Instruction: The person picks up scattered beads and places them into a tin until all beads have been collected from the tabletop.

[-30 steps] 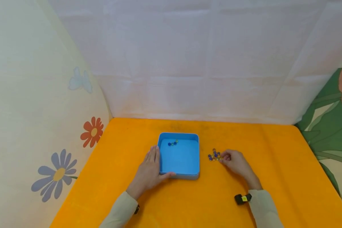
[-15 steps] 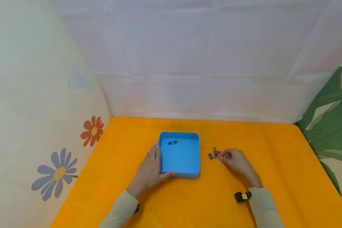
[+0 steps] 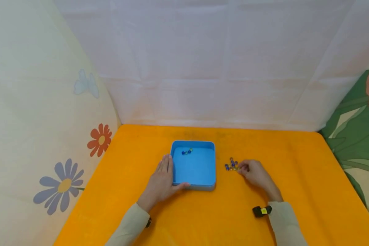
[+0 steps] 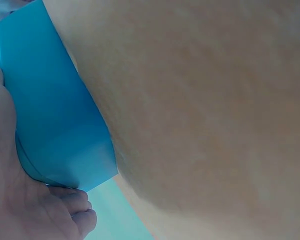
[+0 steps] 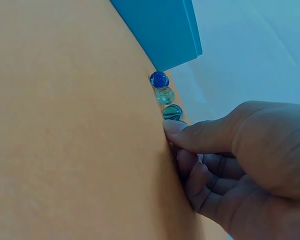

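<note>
A square blue tray point(image 3: 200, 187) stands mid-table, with several blue and yellowish-green glass marbles point(image 3: 189, 152) near its back left. My left hand point(image 3: 160, 181) rests against the tray, straight fingers along its left wall and thumb at the front rim. To the tray's right lies a cluster of blue, amber and clear marbles point(image 3: 232, 164). At the cluster's right edge my right hand point(image 3: 254, 174) has thumb and fingers curled together, pinching at a marble its fingertips mostly hide. A blue swirled marble point(image 5: 159, 79) and two greenish ones show beyond the thumb in the right wrist view.
An orange cloth point(image 3: 196, 218) covers the table. A white sheet point(image 3: 184, 68) hangs behind its back edge, and flower-printed cloth point(image 3: 61, 136) stands at both sides. A black wrist strap point(image 3: 261, 212) sits below my right sleeve.
The whole scene has shifted slightly up in the head view. Both hands keep nearly the same place, the left on the tray, the right at the marble cluster.
</note>
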`<state>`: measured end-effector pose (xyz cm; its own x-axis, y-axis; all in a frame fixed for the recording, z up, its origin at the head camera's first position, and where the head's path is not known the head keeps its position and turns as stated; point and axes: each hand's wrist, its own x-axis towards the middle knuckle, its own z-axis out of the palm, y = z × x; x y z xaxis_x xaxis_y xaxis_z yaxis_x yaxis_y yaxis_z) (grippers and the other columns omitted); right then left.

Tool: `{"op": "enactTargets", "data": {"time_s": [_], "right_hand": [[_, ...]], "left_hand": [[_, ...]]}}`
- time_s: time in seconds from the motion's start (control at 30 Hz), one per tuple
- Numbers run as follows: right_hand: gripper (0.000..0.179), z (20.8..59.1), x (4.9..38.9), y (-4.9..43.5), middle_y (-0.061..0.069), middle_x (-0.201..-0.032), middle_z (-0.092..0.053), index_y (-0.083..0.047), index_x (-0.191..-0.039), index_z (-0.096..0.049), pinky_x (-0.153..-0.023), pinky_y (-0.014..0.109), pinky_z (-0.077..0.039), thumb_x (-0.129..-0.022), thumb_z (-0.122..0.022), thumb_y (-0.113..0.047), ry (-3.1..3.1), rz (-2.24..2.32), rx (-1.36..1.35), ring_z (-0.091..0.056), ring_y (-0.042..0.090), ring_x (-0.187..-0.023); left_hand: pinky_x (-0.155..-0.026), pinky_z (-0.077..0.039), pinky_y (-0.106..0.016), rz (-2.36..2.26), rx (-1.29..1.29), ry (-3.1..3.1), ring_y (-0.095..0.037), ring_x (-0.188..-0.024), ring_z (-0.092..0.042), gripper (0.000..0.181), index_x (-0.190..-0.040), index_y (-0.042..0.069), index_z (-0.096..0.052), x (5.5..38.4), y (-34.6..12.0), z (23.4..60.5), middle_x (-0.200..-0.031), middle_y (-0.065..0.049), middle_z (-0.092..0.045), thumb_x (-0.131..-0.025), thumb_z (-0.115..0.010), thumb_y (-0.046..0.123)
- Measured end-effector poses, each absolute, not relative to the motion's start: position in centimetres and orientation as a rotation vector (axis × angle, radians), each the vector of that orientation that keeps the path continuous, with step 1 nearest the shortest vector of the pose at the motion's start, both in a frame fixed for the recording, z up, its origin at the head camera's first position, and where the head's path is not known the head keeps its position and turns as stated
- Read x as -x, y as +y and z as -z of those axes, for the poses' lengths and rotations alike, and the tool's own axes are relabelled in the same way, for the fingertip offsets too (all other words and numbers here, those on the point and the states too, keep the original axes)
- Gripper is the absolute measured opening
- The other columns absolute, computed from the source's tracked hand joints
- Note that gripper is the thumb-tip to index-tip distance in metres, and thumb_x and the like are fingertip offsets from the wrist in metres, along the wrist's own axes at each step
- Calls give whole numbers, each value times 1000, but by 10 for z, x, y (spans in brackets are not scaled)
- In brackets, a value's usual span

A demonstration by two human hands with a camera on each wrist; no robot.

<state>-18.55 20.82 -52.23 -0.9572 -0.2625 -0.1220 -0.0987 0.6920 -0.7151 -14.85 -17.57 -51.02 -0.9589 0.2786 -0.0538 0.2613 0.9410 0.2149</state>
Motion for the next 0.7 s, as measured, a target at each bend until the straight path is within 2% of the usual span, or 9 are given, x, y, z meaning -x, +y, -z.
{"op": "enactTargets", "data": {"time_s": [0.2,0.43,0.7], "right_hand": [[12,525,185,210,7,-92,-72,-1,-109,-74,-69,28,-53,-102,-68,-9,2694,1130,261,-61,14,-79],[16,525,185,214,7,-96,-74,-3,-111,-75,-73,31,-56,-102,-70,-15,2684,1189,209,-64,16,-83],[19,520,190,210,8,-98,-76,-3,-114,-76,-74,28,-58,-100,-72,-16,2699,1239,213,-67,14,-85]], "left_hand": [[-130,-31,-54,-332,-423,3019,-42,-162,-24,130,-166,-5,-11,148,-175,510,-175,-27,-15,-86,-53,88],[-131,-30,-54,-328,-425,3012,-41,-163,-23,131,-167,-4,-11,150,-172,510,-175,-26,-14,-85,-51,90],[-130,-32,-55,-306,-399,3012,-41,-163,-24,133,-167,-4,-12,151,-170,510,-175,-26,-15,-83,-49,93]]}}
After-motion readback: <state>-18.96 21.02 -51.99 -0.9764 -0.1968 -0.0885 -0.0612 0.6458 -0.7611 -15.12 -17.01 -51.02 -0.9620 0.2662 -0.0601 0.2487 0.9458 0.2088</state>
